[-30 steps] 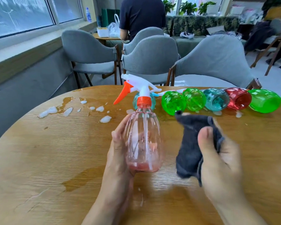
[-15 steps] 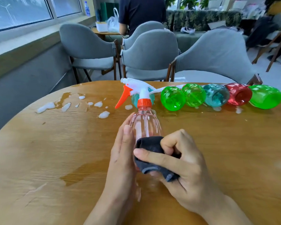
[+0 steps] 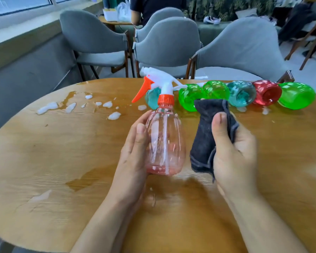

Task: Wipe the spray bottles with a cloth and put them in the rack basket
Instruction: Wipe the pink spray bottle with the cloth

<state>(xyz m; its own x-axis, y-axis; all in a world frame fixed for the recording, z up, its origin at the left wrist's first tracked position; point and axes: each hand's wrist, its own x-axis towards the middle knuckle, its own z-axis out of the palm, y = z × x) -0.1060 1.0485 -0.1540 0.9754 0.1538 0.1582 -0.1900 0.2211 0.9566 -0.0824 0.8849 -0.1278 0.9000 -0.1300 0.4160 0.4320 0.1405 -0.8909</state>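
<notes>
Near the tabletop's (image 3: 44, 161) middle the left hand (image 3: 133, 152) grips the pink spray bottle (image 3: 165, 143) upright, steadying it for wiping, while the right hand's (image 3: 233, 152) grip pinches the dark cloth (image 3: 203, 136) just beside it

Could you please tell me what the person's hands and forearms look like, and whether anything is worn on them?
Both are bare: the left hand and right hand wear no gloves, rings, watch or bracelets. No sleeves show along either forearm. Thumbnails are short and unpainted.
</notes>
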